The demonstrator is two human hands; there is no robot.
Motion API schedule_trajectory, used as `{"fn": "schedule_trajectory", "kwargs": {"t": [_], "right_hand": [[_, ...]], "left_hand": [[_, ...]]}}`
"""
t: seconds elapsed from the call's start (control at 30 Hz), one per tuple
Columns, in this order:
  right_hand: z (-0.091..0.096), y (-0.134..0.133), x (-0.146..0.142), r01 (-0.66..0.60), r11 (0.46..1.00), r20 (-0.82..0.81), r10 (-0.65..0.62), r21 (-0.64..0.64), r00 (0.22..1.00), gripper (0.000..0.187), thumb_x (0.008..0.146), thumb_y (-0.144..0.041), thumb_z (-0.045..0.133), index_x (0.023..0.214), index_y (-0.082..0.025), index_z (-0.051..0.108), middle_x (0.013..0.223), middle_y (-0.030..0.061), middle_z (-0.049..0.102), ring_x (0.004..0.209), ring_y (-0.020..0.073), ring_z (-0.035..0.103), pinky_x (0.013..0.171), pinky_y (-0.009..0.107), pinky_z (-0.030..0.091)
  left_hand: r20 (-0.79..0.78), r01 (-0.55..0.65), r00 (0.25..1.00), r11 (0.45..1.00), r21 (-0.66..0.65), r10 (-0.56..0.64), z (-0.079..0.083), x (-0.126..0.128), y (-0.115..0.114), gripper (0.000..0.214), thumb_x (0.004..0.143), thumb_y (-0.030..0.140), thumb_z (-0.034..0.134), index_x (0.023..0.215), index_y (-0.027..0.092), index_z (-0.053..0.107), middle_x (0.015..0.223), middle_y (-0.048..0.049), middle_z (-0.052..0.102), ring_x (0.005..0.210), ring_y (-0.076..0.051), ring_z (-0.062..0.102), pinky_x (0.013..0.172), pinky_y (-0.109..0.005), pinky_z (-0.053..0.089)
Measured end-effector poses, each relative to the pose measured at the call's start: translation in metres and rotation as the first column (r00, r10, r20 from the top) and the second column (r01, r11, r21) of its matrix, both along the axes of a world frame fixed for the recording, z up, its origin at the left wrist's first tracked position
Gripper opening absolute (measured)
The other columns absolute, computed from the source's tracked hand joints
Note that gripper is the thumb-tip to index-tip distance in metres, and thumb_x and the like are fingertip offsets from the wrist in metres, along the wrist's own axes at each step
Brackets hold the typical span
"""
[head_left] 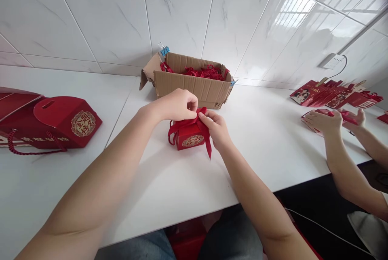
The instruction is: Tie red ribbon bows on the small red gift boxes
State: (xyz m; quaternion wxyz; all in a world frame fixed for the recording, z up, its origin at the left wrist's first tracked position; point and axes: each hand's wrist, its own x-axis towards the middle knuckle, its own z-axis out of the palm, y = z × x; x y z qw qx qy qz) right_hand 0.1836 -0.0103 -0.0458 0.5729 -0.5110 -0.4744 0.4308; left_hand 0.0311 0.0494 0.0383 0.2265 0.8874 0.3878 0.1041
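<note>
A small red gift box (185,142) with a round gold emblem stands on the white table in front of me. Red ribbon (207,141) is gathered at its top, one tail hanging down the right side and a loop at the left. My left hand (178,104) is over the box top, fingers closed in a pinch on the ribbon. From the right, my right hand (216,127) pinches the ribbon between thumb and forefinger at the bow. Part of the box top is hidden behind my hands.
Behind the gift box stands a cardboard box (188,86) of red ribbons, with blue binder clips. Larger red boxes (60,122) with rope handles lie at left. At right, another person's hands (329,122) work near several red boxes (312,92). The table's front edge is close.
</note>
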Motion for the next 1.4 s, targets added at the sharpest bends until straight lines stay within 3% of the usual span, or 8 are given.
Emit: {"fn": "schedule_trajectory", "kwargs": {"t": [0.2, 0.47, 0.63, 0.77, 1.03, 1.27, 1.4], "right_hand": [[-0.0006, 0.0012, 0.0001, 0.014, 1.000, -0.008, -0.014, 0.004, 1.000, 0.032, 0.070, -0.052, 0.068, 0.067, -0.021, 0.062, 0.076, 0.0026, 0.067, 0.082, 0.0202, 0.060, 0.073, 0.032, 0.046], [-0.0008, 0.0016, 0.0004, 0.013, 1.000, 0.005, -0.013, -0.003, 1.000, 0.035, 0.070, -0.055, 0.068, 0.067, -0.021, 0.061, 0.074, 0.0020, 0.066, 0.081, 0.0203, 0.060, 0.072, 0.031, 0.045], [-0.0009, 0.0009, 0.0001, 0.011, 1.000, 0.000, -0.011, 0.003, 1.000, 0.034, 0.070, -0.055, 0.068, 0.068, -0.021, 0.061, 0.075, 0.0022, 0.067, 0.082, 0.0204, 0.060, 0.072, 0.032, 0.046], [-0.0005, 0.0004, -0.0001, 0.014, 1.000, -0.002, -0.014, 0.005, 1.000, 0.034, 0.070, -0.055, 0.067, 0.067, -0.021, 0.061, 0.075, 0.0023, 0.067, 0.082, 0.0206, 0.060, 0.073, 0.032, 0.046], [-0.0007, 0.0003, -0.0003, 0.017, 1.000, -0.007, -0.017, 0.015, 1.000, 0.034, 0.071, -0.055, 0.068, 0.070, -0.021, 0.062, 0.079, 0.0023, 0.067, 0.082, 0.0200, 0.060, 0.073, 0.031, 0.046], [-0.0009, -0.0004, -0.0002, 0.016, 1.000, 0.002, -0.016, 0.013, 1.000, 0.034, 0.071, -0.056, 0.067, 0.072, -0.022, 0.062, 0.078, 0.0015, 0.067, 0.081, 0.0196, 0.060, 0.072, 0.030, 0.045], [0.0000, -0.0004, -0.0009, 0.024, 1.000, -0.007, -0.024, 0.007, 1.000, 0.032, 0.071, -0.053, 0.067, 0.069, -0.022, 0.061, 0.073, 0.0009, 0.065, 0.081, 0.0196, 0.059, 0.071, 0.030, 0.045]], "left_hand": [[0.155, 0.037, 0.988, 0.998, -0.056, -0.028, 0.0002, 0.0002, -0.0011, 0.016, 0.068, 0.024, 0.060, 0.083, 0.020, 0.058, 0.082, -0.0012, 0.070, 0.074, -0.016, 0.064, 0.060, -0.025, 0.048], [0.123, 0.082, 0.989, 0.996, 0.025, -0.084, 0.0003, 0.0029, -0.0018, 0.011, 0.067, 0.022, 0.060, 0.078, 0.019, 0.062, 0.077, -0.0010, 0.065, 0.070, -0.014, 0.059, 0.059, -0.024, 0.044], [0.068, -0.004, 0.998, 1.000, -0.009, 0.005, 0.0011, 0.0001, 0.0001, 0.024, 0.075, 0.040, 0.059, 0.088, 0.020, 0.061, 0.087, -0.0035, 0.067, 0.070, -0.015, 0.059, 0.057, -0.026, 0.043], [-0.062, -0.103, 0.993, 0.992, -0.067, 0.099, 0.0007, -0.0002, 0.0017, 0.037, 0.081, 0.055, 0.047, 0.080, 0.020, 0.061, 0.080, -0.0052, 0.068, 0.063, -0.017, 0.058, 0.052, -0.028, 0.039], [0.091, -0.007, 0.996, 1.000, 0.025, 0.005, 0.0002, 0.0029, 0.0012, 0.016, 0.074, 0.035, 0.059, 0.075, 0.019, 0.062, 0.080, -0.0020, 0.068, 0.066, -0.014, 0.059, 0.057, -0.025, 0.042], [0.106, -0.014, 0.994, 1.000, -0.004, 0.014, -0.0068, 0.0069, -0.0003, 0.015, 0.084, 0.037, 0.050, 0.083, 0.022, 0.053, 0.069, 0.0011, 0.062, 0.057, -0.012, 0.051, 0.051, -0.025, 0.037], [0.089, -0.110, 0.990, 0.994, 0.013, 0.109, -0.0033, 0.0038, 0.0016, 0.025, 0.088, 0.040, 0.040, 0.088, 0.023, 0.058, 0.069, -0.0003, 0.060, 0.057, -0.015, 0.050, 0.052, -0.027, 0.035]]}}
